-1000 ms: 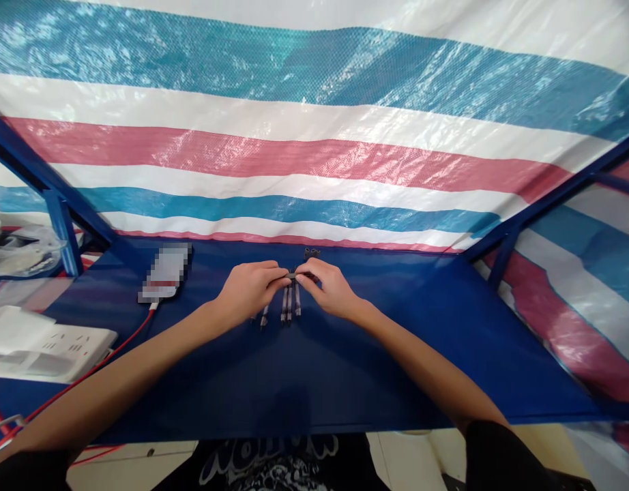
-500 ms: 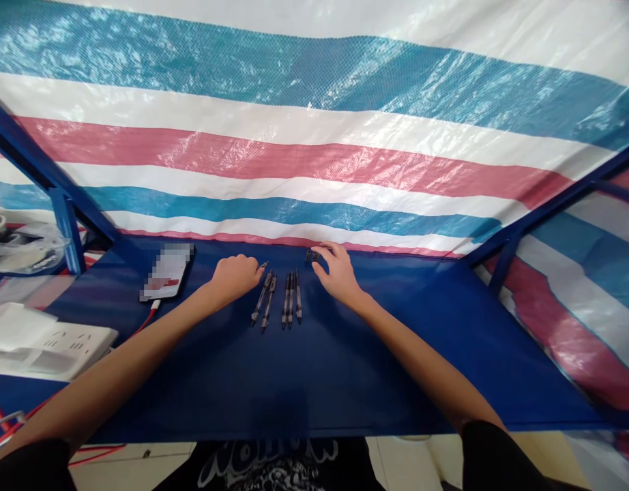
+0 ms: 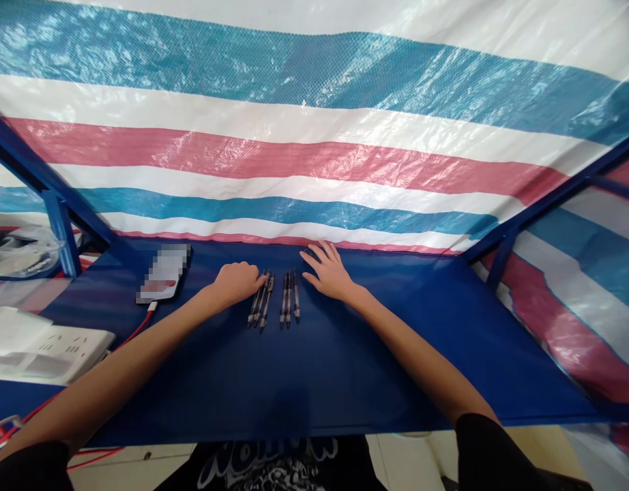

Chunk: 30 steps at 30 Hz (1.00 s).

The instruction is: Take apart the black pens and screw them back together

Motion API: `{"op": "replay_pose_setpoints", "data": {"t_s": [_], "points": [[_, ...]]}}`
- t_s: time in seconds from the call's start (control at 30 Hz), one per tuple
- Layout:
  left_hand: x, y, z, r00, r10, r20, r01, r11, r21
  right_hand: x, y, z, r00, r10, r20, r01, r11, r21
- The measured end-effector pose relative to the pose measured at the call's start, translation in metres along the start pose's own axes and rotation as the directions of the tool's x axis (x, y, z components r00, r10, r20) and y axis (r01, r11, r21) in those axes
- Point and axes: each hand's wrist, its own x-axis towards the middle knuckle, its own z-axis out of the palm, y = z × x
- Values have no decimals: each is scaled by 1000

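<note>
Several clear pens with dark ends lie side by side on the blue table (image 3: pixel 345 382), in a left group (image 3: pixel 260 303) and a right group (image 3: pixel 288 300). My left hand (image 3: pixel 237 283) is closed at the top of the left group, its fingertips on the leftmost pen. My right hand (image 3: pixel 329 271) is spread just right of the right group and holds nothing. Small dark objects (image 3: pixel 310 253) lie at the table's back edge, partly covered by my right fingers.
A phone (image 3: pixel 164 273) with a red cable lies at the left, near a white power strip (image 3: pixel 63 344). Blue frame bars slope down on both sides. A striped plastic sheet (image 3: pixel 304 157) hangs behind the table.
My left hand has lowered, and a third pen now lies in the left group. The fingers of my right hand have spread out over the small dark objects.
</note>
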Motion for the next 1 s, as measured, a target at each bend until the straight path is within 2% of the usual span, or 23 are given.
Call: {"op": "replay_pose_setpoints", "data": {"t_s": [0.07, 0.13, 0.23, 0.33, 0.5, 1.0], "points": [[-3, 8, -1, 996, 13, -90, -12, 1000, 6, 0, -1, 2, 1000, -6, 5, 6, 1000, -18], [-7, 17, 1, 985, 72, -158, -74, 997, -9, 0, -2, 3, 1000, -16, 7, 16, 999, -30], [-12, 29, 7, 960, 202, -191, -211, 977, -28, 1, -3, 4, 999, -34, 4, 34, 999, -31], [-15, 36, 15, 948, 257, -188, -270, 962, -48, 1, -4, 3, 999, -53, 1, 53, 998, -26], [-17, 40, 22, 950, 250, -187, -269, 960, -82, 1, -4, 4, 998, -63, -2, 63, 998, -17], [-18, 45, 23, 959, 223, -176, -243, 965, -100, 1, 0, 6, 998, -35, -50, 36, 999, 22]]}}
